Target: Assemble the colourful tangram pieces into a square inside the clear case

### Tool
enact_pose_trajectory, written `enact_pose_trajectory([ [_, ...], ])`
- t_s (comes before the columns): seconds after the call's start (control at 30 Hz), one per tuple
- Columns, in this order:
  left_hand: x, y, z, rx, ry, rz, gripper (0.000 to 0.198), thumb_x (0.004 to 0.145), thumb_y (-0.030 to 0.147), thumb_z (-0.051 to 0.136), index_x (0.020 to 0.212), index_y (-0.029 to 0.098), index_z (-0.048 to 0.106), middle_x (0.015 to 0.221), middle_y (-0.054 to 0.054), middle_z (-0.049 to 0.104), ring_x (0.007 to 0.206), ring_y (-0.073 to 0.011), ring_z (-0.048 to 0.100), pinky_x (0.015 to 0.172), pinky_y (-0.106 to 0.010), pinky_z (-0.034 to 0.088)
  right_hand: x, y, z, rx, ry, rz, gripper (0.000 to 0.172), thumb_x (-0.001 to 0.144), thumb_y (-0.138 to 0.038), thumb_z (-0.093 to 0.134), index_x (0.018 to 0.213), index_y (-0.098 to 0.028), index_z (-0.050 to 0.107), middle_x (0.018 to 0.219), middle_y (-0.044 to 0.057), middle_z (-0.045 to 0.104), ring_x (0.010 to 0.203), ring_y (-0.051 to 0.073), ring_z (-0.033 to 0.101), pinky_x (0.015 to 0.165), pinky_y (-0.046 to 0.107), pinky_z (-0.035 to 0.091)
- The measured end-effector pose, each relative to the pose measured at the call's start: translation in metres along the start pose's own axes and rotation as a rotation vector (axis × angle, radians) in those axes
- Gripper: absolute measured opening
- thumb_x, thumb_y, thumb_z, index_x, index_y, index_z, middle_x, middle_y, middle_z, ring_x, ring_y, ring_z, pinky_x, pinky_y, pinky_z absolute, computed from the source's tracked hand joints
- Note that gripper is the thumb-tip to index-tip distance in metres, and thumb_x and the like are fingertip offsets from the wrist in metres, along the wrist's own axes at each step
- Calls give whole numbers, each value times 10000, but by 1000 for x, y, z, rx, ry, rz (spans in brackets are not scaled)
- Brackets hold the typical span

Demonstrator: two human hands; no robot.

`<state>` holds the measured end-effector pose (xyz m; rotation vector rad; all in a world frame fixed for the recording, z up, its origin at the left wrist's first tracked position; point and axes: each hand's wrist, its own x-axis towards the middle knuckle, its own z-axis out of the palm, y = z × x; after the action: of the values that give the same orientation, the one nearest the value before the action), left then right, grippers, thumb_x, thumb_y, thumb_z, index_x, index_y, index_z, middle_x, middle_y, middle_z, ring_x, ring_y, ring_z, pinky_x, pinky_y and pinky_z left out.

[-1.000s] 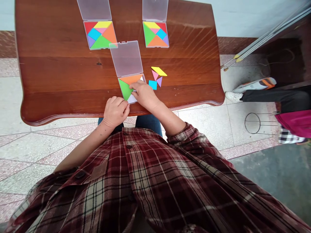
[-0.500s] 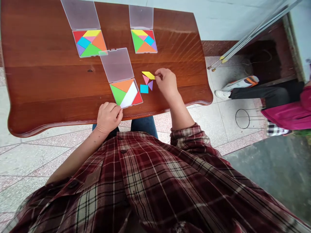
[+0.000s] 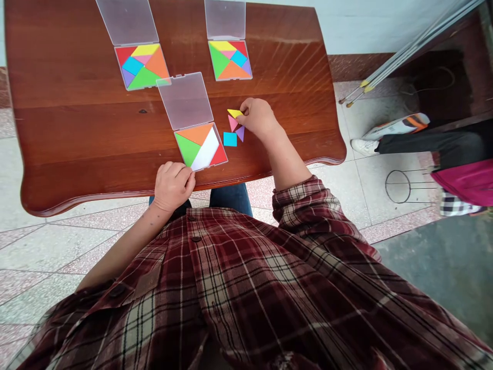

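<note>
On the wooden table (image 3: 77, 123) lies an open clear case (image 3: 200, 148) holding an orange, a green and a red tangram piece, with a white gap between them. My left hand (image 3: 173, 185) rests curled at the table's near edge, touching the case's corner. My right hand (image 3: 256, 117) pinches the yellow piece (image 3: 234, 113) just right of the case. Below the yellow piece lie a pink triangle (image 3: 232, 123), a purple triangle (image 3: 240, 133) and a blue square (image 3: 230, 139).
Two more open cases with full tangram sets lie at the far side, one at the left (image 3: 142, 67) and one at the middle (image 3: 230, 60). Another person's leg and shoe (image 3: 389, 139) show on the floor at the right, near a wire ring stand (image 3: 398, 186).
My right hand left the case after a red piece appeared in it, moved right to the loose pieces and took hold of the yellow one. The left hand stayed put.
</note>
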<state>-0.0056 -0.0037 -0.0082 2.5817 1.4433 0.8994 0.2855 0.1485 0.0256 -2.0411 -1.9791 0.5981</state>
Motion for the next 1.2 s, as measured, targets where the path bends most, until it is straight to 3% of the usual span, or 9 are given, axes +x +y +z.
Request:
enact_pose_trajectory([
  [0.33, -2, -1, 2, 20, 13, -25, 191, 920, 286, 521, 794, 209, 642, 810, -85, 664, 752, -228, 543, 705, -401, 398, -7, -3, -10, 160, -16, 77, 236, 741, -224, 682, 680, -262, 457, 768, 38, 583, 799, 227, 576, 705, 386, 449],
  [0.5, -6, -4, 6, -51, 78, -131, 151, 913, 309, 529, 846, 218, 630, 874, -83, 664, 804, -240, 562, 752, -417, 410, -32, -23, -30, 294, 43, -22, 225, 803, -201, 619, 681, -262, 441, 760, 12, 572, 710, 159, 502, 703, 338, 428],
  [0.63, -5, -5, 2, -137, 155, -167, 164, 941, 310, 490, 885, 224, 617, 906, -87, 663, 852, -253, 583, 803, -434, 420, -53, -50, -34, 338, -141, -222, 136, 812, -182, 593, 726, -240, 505, 783, 4, 603, 724, 148, 520, 701, 308, 415],
  [0.73, -3, -4, -3, -160, 238, -209, 179, 969, 309, 442, 889, 245, 590, 889, -70, 664, 851, -241, 596, 817, -437, 435, -65, -75, -24, 235, -346, -400, 72, 810, -166, 582, 760, -215, 564, 842, 3, 650, 802, 150, 561, 760, 297, 409],
  [0.83, 0, -3, -8, -147, 240, -262, 175, 980, 317, 427, 880, 272, 563, 875, -49, 668, 854, -229, 615, 821, -434, 459, -71, -97, -9, 74, -511, -536, 87, 822, -129, 576, 766, -190, 603, 857, 6, 669, 817, 137, 559, 793, 287, 388],
  [0.97, 1, 0, -10, -132, 202, -267, 180, 982, 312, 422, 871, 274, 558, 873, -53, 679, 859, -233, 626, 819, -452, 481, -71, -110, 6, -70, -549, -566, 174, 830, -73, 541, 747, -197, 629, 846, 7, 682, 784, 133, 551, 759, 284, 368],
  [1.2, 2, 2, -10, -119, 168, -272, 183, 970, 292, 433, 840, 273, 561, 868, -57, 677, 866, -235, 630, 810, -458, 484, -63, -103, 13, -73, -536, -512, 154, 811, -112, 591, 749, -221, 681, 828, -4, 694, 795, 152, 564, 772, 305, 370],
])
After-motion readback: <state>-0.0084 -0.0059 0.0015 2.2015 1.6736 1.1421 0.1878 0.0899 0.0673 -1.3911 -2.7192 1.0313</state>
